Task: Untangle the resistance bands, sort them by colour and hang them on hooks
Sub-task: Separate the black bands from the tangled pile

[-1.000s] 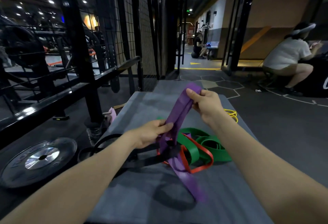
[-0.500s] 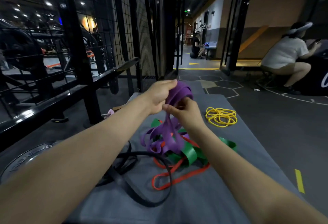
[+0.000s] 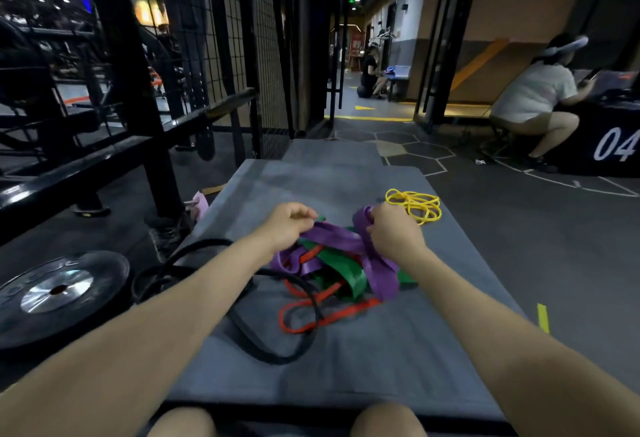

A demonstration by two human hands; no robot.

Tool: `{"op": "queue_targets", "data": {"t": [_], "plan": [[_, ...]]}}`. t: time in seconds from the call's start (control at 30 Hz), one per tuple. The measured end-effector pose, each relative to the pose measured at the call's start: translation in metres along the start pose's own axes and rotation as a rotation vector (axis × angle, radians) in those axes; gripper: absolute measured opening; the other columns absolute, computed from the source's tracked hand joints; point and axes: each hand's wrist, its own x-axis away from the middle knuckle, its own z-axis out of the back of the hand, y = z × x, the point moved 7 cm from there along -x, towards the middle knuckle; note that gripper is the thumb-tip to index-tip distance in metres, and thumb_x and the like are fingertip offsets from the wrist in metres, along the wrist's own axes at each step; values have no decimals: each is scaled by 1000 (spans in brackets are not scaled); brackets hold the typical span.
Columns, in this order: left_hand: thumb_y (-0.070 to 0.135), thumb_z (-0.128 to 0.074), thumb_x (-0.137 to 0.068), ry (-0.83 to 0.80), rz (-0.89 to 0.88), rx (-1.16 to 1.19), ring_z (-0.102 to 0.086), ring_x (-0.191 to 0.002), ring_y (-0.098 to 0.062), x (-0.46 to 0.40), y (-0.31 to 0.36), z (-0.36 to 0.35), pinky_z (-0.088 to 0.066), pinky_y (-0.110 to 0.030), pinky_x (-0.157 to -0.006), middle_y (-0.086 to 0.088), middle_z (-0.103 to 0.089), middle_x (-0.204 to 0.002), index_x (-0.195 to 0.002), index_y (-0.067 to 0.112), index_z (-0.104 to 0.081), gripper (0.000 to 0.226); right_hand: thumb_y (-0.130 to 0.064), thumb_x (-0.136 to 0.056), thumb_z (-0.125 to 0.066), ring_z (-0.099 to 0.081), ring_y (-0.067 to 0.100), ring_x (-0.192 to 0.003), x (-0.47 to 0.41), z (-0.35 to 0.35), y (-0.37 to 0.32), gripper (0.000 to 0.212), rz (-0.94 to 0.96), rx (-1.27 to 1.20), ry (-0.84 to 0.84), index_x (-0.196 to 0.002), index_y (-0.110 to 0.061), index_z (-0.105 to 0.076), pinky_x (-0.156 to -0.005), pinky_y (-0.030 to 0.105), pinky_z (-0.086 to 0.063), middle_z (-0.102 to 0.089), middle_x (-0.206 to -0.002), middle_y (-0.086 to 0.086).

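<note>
A tangle of resistance bands lies on a grey mat (image 3: 346,360). The wide purple band (image 3: 341,236) stretches between my hands above the pile. My left hand (image 3: 287,225) pinches its left part, and my right hand (image 3: 393,233) grips its right end with curled fingers. More purple loops hang down over a green band (image 3: 346,272) and a thin red band (image 3: 322,315). A black band (image 3: 273,355) loops off to the left of the pile. A thin yellow band (image 3: 417,206) lies coiled apart, just beyond my right hand.
A weight plate (image 3: 57,293) lies on the floor at left, beside a black steel rack (image 3: 138,90) with wire mesh. A person crouches by a black box marked 04 (image 3: 613,146) at right. Another person sits far down the corridor. My knees show at the bottom edge.
My hands came down from a raised position and moved apart, spreading the purple band low over the pile. The left hand shifted left, the right hand shifted right toward the yellow band.
</note>
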Motion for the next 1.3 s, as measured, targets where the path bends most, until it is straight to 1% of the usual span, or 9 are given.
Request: {"op": "queue_targets", "data": {"t": [0.17,0.33,0.5,0.57,0.67,0.87,1.0,1.17,1.3], "plan": [[-3,-58,-85,-18,41,-252,-50,-66,-5,29,-61,3,-38,-4,-59,-8,-62,-84,-102,-2,-62,17,-23,-79,-64,-63,33,-98,34,-49,-11,23,9,29,-64,-95,-6,-64,-69,34,-45,-67,-103,15],[6,-69,-78,105,-3,-432,-60,-96,-26,60,-91,31,-40,-17,-86,-10,-54,-99,-103,4,-65,25,-39,-75,-71,-55,28,-108,49,-65,-45,43,142,122,19,-105,-10,-60,-84,36,-45,-64,-109,10],[17,-72,-77,302,61,-575,-49,-113,-29,85,-114,85,-39,-34,-98,-12,-51,-115,-111,11,-62,36,-43,-24,-90,-60,21,-62,58,-75,-104,58,473,278,29,-69,-16,-64,-51,23,-47,-60,-67,1],[24,-71,-79,352,118,-632,-42,-119,-28,92,-123,106,-37,-37,-100,-8,-47,-123,-117,14,-57,42,-45,-45,-85,-61,23,-83,59,-88,-126,52,552,308,-57,-84,-15,-67,-69,28,-47,-63,-86,4],[34,-72,-77,375,175,-710,-34,-126,-28,95,-138,130,-33,-38,-104,-5,-37,-135,-128,17,-47,58,-36,-82,-63,-41,27,-118,55,-112,-156,45,603,186,-191,-119,-12,-54,-97,37,-33,-49,-122,8],[40,-84,-60,65,241,-720,-7,-144,-25,76,-179,146,-18,-37,-116,-2,-2,-156,-148,22,-13,114,-31,-80,-69,-37,30,-126,34,-160,-192,61,549,33,-429,-131,-7,-45,-107,38,-34,-44,-130,14],[52,-84,-48,-48,283,-810,-6,-145,-21,55,-205,155,-13,-35,-119,-2,-5,-158,-149,25,-4,132,-38,-74,-74,-37,30,-128,14,-184,-203,73,523,-57,-535,-131,-5,-43,-109,36,-33,-42,-134,15],[60,-75,-46,-116,335,-917,-32,-134,-25,33,-219,159,-33,-36,-109,-5,-35,-143,-139,23,-24,112,-52,-63,-78,-27,28,-137,-1,-209,-213,98,497,-177,-720,-140,-9,-33,-114,32,-27,-33,-143,8],[58,-70,-52,-95,315,-944,-24,-134,-24,26,-226,156,-36,-35,-107,-6,-42,-135,-128,17,-38,92,-49,-58,-82,-9,27,-144,-2,-220,-219,126,642,82,-756,-148,-4,-6,-120,32,-13,-12,-156,13]]}}
